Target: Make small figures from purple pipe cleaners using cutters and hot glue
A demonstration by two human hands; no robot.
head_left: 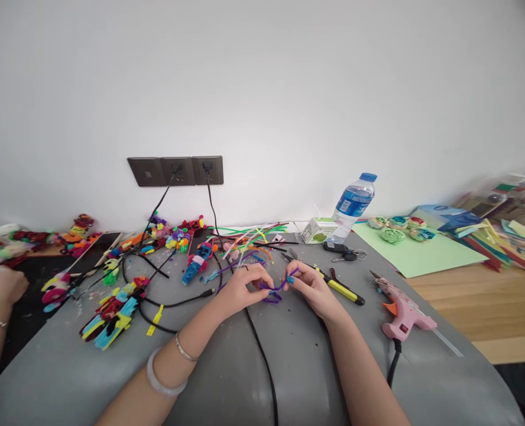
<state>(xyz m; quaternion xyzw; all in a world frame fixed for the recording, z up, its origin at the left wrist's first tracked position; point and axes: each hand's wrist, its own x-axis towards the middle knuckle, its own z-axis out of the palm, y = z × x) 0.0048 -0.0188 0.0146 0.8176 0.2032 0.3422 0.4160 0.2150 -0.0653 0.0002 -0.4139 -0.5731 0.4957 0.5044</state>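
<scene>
A purple pipe cleaner [272,299], bent into loops, hangs between my two hands over the grey table [284,367]. My left hand [248,289] pinches its looped part between thumb and forefinger. On the other side, my right hand [309,287], with blue nail polish, grips the free end, which sticks up past the fingertips. Just behind the hands lie loose pipe cleaners [231,231] in several colours. Pliers with yellow and black handles [342,289] rest beyond my right hand.
A pink glue gun [407,313] lies at right, its cord running forward. Behind stand a water bottle [353,204] and small carton [318,229], with keys [351,254] nearby. Pipe-cleaner figures [114,310] and black cables [262,349] spread leftward. Another person's hand [0,287] is at far left.
</scene>
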